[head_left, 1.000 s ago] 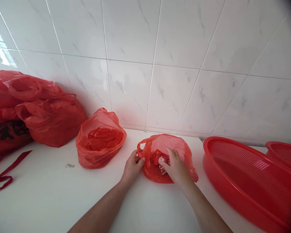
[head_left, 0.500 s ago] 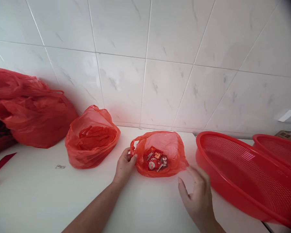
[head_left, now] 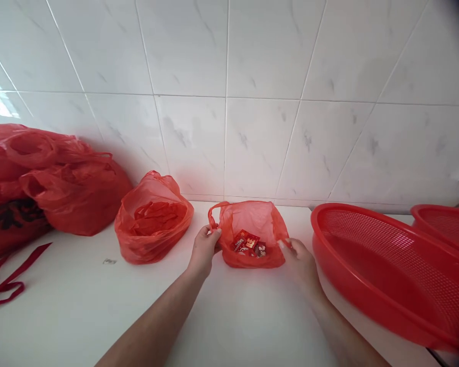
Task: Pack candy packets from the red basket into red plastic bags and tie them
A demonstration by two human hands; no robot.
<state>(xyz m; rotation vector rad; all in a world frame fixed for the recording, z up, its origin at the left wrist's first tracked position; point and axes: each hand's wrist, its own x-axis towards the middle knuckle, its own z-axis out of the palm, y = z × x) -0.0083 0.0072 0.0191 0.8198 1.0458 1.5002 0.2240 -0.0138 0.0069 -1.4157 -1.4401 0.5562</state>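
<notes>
A small red plastic bag (head_left: 252,219) sits open on the white counter (head_left: 99,316) near the tiled wall. Inside it lie several small wrapped sweets (head_left: 248,243) in red packets. My left hand (head_left: 203,251) pinches the bag's left rim by its handle loop. My right hand (head_left: 300,261) grips the bag's right rim, fingers closed on the plastic. The two hands hold the bag's mouth apart.
A second open red bag (head_left: 153,219) with crumpled red plastic inside stands to the left. Large full red bags (head_left: 53,183) pile at the far left, with a red ribbon (head_left: 7,280) before them. Two red mesh baskets (head_left: 390,270) (head_left: 447,229) fill the right side.
My right hand left the inside of the bag, swung out over the counter, then came back and took the bag's right rim. My left hand stayed on the left rim.
</notes>
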